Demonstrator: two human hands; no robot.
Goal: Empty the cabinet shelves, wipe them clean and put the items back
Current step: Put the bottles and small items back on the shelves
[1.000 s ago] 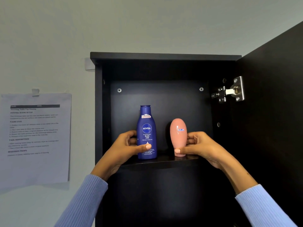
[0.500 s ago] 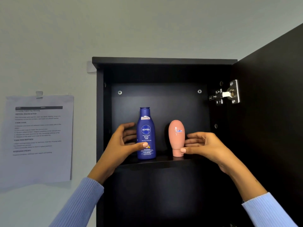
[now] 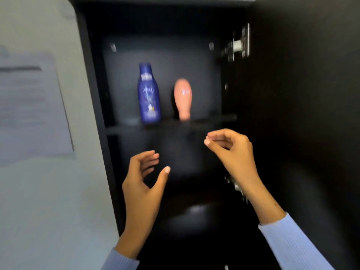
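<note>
A: In the head view we have both hands free, below the shelf (image 3: 124,128). Our left hand (image 3: 145,178) is open, fingers loosely spread, holding nothing. Our right hand (image 3: 230,148) has its fingers loosely curled, also holding nothing.

B: And the two bottles?

A: Both stand upright on the shelf inside the cabinet (image 3: 91,78), the blue bottle (image 3: 148,94) on the left, the pink bottle (image 3: 183,99) just beside it, apart from each other and from our hands. The picture is blurred, so we cannot read the labels.

B: Which step do we judge this to be?

A: We cannot tell whether the shelf is wiped; no cloth shows. If emptying is in hand, we next reach up, grip each bottle and lift it out. If they are put back, we turn to the lower compartment, too dark to make out.
</note>
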